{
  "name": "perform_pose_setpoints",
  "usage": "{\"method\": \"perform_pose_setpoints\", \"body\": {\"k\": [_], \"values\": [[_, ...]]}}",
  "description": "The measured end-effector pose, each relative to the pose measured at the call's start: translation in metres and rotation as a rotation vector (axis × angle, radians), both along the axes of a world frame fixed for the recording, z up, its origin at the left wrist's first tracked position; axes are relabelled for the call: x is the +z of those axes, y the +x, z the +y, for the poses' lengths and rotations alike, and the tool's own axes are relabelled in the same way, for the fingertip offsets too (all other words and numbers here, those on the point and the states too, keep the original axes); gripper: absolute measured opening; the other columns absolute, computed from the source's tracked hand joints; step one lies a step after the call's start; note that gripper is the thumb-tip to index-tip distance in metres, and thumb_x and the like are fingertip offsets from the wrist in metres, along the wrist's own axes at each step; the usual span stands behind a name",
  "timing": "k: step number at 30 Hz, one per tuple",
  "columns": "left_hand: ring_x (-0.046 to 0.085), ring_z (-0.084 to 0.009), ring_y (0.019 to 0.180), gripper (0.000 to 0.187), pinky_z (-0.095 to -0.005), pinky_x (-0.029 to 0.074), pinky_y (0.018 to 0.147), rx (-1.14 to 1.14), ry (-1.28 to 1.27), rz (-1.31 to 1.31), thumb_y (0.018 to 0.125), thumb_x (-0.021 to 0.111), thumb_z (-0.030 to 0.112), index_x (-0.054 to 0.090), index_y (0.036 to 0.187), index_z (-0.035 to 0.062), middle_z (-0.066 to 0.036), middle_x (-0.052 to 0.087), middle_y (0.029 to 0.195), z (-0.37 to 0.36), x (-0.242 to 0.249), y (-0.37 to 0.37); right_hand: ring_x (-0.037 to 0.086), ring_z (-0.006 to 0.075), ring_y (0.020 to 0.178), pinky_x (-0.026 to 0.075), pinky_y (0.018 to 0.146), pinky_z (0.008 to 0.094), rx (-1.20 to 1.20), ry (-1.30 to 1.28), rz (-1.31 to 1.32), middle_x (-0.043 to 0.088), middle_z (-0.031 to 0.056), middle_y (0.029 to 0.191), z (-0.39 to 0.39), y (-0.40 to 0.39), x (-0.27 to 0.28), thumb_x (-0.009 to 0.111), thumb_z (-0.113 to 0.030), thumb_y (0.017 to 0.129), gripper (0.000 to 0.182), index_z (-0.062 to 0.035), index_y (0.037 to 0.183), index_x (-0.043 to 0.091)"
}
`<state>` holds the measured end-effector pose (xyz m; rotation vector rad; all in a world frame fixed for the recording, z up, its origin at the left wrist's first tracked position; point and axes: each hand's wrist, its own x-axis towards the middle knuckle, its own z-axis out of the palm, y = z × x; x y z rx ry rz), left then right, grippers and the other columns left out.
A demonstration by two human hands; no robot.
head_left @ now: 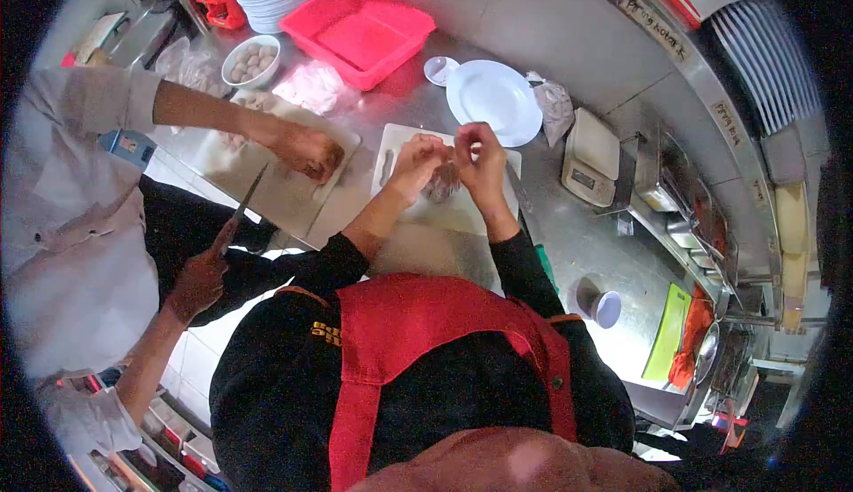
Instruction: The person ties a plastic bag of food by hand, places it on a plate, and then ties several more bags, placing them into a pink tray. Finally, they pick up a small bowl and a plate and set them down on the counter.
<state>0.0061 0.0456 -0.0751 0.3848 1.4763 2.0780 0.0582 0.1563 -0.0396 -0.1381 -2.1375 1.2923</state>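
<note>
Pinched close together, fingers nearly closed, my left hand (418, 165) and right hand (481, 165) seem to have hold of the gathered top of a clear plastic bag (442, 186); blur hides exactly where each fingertip meets the film. I take the two-handed pinch as a way to control soft plastic, with the filled part hanging below my fingers. That bag is straight ahead at twelve o'clock, over a white cutting board (433, 217), which probably keeps it off the steel counter (569, 257).

From the bag, a white plate (495, 101) lies at one o'clock, just beyond the board, and a scale (590, 156) stands near three, both seemingly kept within easy reach. At ten, a bowl of round balls (251, 63) sits nearer a co-worker, whose knife (245, 199) points upward at nine, apart from my hands.
</note>
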Motion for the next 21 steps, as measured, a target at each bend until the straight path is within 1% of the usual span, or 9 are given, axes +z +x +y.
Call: {"method": "perform_pose_setpoints", "body": {"k": [2,5,11,12,13,14,15,17,21], "values": [[0.051,-0.0087,0.077,0.009,-0.0231,0.043,0.069,0.129,0.244,-0.124,0.078,0.061,0.009,0.056,0.074,0.0024,0.000,0.050,0.081,0.004,-0.007,0.000,0.057,0.0099,0.063,0.045,0.057,0.0235,-0.127,0.125,-0.052,0.059,0.0055,0.071,-0.003,0.012,0.005,0.057,-0.004,0.078,0.006,-0.0031,0.084,0.056],[0.050,-0.0116,0.089,0.011,-0.0247,0.038,0.081,0.015,0.093,-0.070,0.078,0.061,0.009,0.060,0.085,0.0001,-0.001,0.050,0.095,0.002,-0.016,-0.009,0.057,0.0109,0.062,0.046,0.057,0.0247,-0.052,0.129,-0.036,0.061,0.0076,0.073,-0.009,0.021,-0.010,0.059,-0.006,0.078,0.009,-0.0020,0.086,0.058],[0.048,-0.0137,0.101,0.020,-0.0263,0.037,0.087,-0.074,0.090,-0.175,0.079,0.061,0.011,0.061,0.094,-0.0029,-0.005,0.049,0.111,-0.001,-0.005,-0.009,0.056,0.0106,0.060,0.045,0.056,0.0234,-0.119,0.074,-0.083,0.062,0.0075,0.073,-0.005,0.017,-0.023,0.060,-0.008,0.078,0.014,-0.0007,0.090,0.060],[0.048,-0.0137,0.101,0.020,-0.0263,0.037,0.087,-0.076,0.091,-0.171,0.079,0.061,0.011,0.061,0.094,-0.0029,-0.005,0.049,0.111,-0.002,-0.003,-0.009,0.056,0.0097,0.061,0.045,0.056,0.0229,-0.116,0.079,-0.076,0.062,0.0073,0.073,-0.003,0.015,-0.025,0.060,-0.008,0.078,0.015,-0.0004,0.092,0.060],[0.050,-0.0113,0.092,0.020,-0.0246,0.040,0.079,-0.077,0.114,-0.176,0.079,0.062,0.013,0.061,0.093,-0.0011,-0.003,0.051,0.102,-0.003,-0.002,-0.008,0.056,0.0097,0.061,0.045,0.056,0.0229,-0.116,0.081,-0.073,0.062,0.0073,0.073,0.001,0.014,-0.026,0.060,-0.008,0.078,0.015,-0.0004,0.092,0.060],[0.053,-0.0089,0.083,0.019,-0.0229,0.043,0.070,-0.077,0.137,-0.183,0.080,0.062,0.015,0.060,0.092,0.0007,-0.001,0.053,0.093,-0.004,-0.001,-0.007,0.058,0.0121,0.062,0.046,0.057,0.0245,-0.083,0.025,-0.090,0.062,0.0091,0.073,0.006,0.014,-0.026,0.061,-0.008,0.077,0.015,-0.0001,0.091,0.061],[0.053,-0.0089,0.083,0.019,-0.0229,0.043,0.070,-0.076,0.137,-0.185,0.080,0.062,0.015,0.060,0.092,0.0007,-0.001,0.053,0.093,-0.005,-0.003,-0.007,0.061,0.0145,0.063,0.048,0.057,0.0261,-0.050,-0.033,-0.111,0.063,0.0109,0.073,0.008,0.014,-0.026,0.061,-0.007,0.076,0.016,0.0002,0.090,0.062],[0.052,-0.0129,0.093,0.024,-0.0269,0.045,0.077,-0.101,0.161,-0.050,0.078,0.063,0.012,0.059,0.096,-0.0036,-0.006,0.047,0.107,-0.007,-0.011,-0.009,0.060,0.0133,0.064,0.048,0.057,0.0255,-0.011,-0.083,-0.116,0.063,0.0100,0.074,0.008,0.016,-0.027,0.060,-0.007,0.077,0.015,0.0008,0.090,0.061],[0.049,-0.0157,0.100,0.026,-0.0288,0.044,0.082,-0.139,0.076,0.084,0.074,0.067,0.011,0.061,0.094,-0.0046,-0.009,0.040,0.117,-0.006,-0.015,-0.019,0.060,0.0111,0.066,0.048,0.059,0.0245,0.096,-0.307,-0.110,0.063,0.0077,0.074,0.008,0.018,-0.028,0.058,-0.007,0.080,0.013,0.0014,0.089,0.061]]}}
